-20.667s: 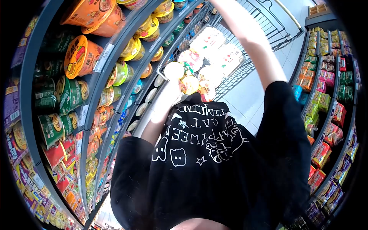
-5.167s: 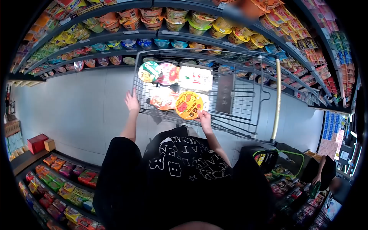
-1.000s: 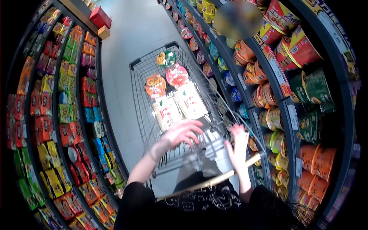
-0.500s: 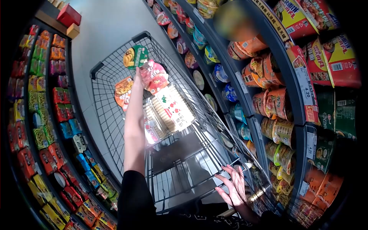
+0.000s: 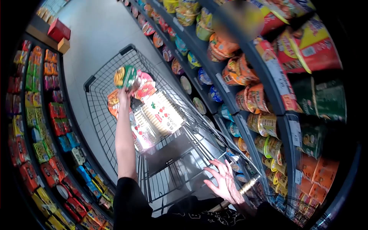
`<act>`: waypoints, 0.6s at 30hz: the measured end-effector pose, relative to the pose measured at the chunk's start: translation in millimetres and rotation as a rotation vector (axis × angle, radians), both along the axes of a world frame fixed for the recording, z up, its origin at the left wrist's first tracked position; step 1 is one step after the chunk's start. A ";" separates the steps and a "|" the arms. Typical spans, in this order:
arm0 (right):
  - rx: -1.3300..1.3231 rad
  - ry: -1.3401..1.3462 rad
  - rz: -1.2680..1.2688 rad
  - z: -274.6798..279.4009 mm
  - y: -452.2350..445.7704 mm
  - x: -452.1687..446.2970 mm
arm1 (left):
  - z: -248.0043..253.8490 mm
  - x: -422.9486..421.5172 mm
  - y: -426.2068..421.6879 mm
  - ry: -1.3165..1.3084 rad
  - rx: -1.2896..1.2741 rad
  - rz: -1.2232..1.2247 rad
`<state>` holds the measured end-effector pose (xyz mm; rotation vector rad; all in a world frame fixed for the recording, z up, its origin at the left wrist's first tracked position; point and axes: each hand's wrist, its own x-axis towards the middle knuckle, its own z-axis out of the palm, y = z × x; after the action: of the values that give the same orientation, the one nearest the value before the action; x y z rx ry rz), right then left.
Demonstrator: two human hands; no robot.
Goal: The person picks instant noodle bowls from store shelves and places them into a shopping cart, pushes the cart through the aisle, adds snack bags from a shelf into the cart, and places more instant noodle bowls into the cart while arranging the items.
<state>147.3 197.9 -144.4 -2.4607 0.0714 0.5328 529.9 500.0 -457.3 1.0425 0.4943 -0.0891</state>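
Note:
A green-lidded instant noodle bowl (image 5: 129, 76) is in my left hand (image 5: 123, 99), whose arm reaches into the far part of the shopping cart (image 5: 96, 96). Just beneath it lie a pink-red noodle bowl (image 5: 145, 89) and an orange noodle package (image 5: 113, 102). Nearer to me in the cart rests a clear-packed set of biscuits (image 5: 165, 113) with a white, red-printed label, beside another clear pack (image 5: 143, 132). My right hand (image 5: 223, 180) hovers by the cart's handle (image 5: 249, 184), its fingers spread and holding nothing.
Shelves of noodle bowls (image 5: 258, 124) run close along the cart's right side. On the left stand shelves of bagged noodles (image 5: 57, 111). Grey floor (image 5: 92, 34) stretches ahead, with a red box (image 5: 58, 30) at the far left.
My left hand and the green noodle bowl have come slightly nearer and lower in the cart. My right hand has lifted a little, fingers still spread. The view has shifted right.

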 end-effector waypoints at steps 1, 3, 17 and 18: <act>-0.005 -0.028 0.000 -2.4 -0.1 -1.8 | 8.3 -15.6 1.1 -0.080 0.024 -0.030; -0.051 -0.072 0.016 -7.3 -0.1 -6.7 | 48.2 -62.2 -2.2 -0.032 -0.034 -0.069; 0.241 -0.844 -0.068 16.8 8.6 -14.4 | 336.9 -328.0 -65.6 -0.136 0.008 -0.565; 0.244 -0.944 -0.019 18.0 9.9 -16.0 | 322.7 -336.8 -62.6 -0.275 0.107 -0.643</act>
<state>131.2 207.8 -126.5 -2.2243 -0.3305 -0.6175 193.1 437.4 -134.7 1.2655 -0.1009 -0.4856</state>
